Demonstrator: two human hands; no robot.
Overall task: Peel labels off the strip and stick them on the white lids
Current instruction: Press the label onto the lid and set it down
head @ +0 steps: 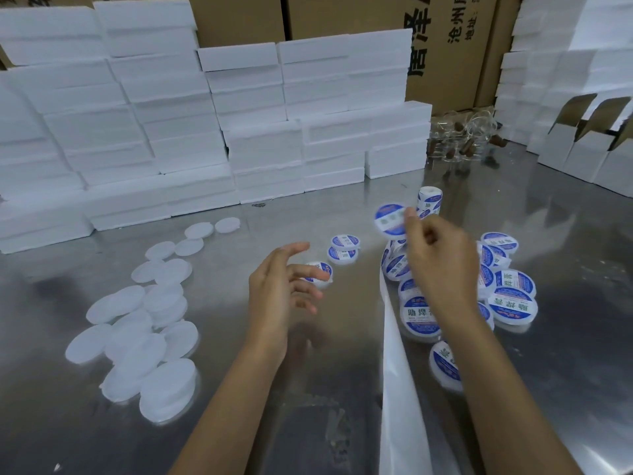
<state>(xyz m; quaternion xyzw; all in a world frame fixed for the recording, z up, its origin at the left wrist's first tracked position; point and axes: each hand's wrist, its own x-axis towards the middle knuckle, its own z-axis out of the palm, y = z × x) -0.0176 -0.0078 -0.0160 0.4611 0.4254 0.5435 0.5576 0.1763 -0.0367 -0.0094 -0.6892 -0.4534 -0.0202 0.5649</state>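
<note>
Overhead, the right hand [442,265] was raised above the worktop [308,389], its fingers [411,222] pinching a round blue-and-white label [390,219] by its edge; the label was blurred and its print could not be read. The left hand [281,289] hovered just beside it, lower and to the left, fingers loosely spread and holding nothing.

A white backing strip [399,389] ran from the lower edge of view up between the two forearms toward the right hand. Its upper end, still carrying labels, passed behind that hand. A small roll of labels [430,198] stood upright on the worktop beyond the right hand.

Plain white lids [144,341] lay scattered and overlapping on the left side of the worktop, well apart from the hands. Labelled lids [512,299] were heaped on the right, around and under the right hand and forearm. Three more labelled lids [344,248] lay near the left hand's fingertips, two of them apparently stacked.

White foam blocks [212,132] were stacked along the back of the worktop, with brown cartons [359,15] behind them. Folded white boxes [589,145] stood at the far right.
</note>
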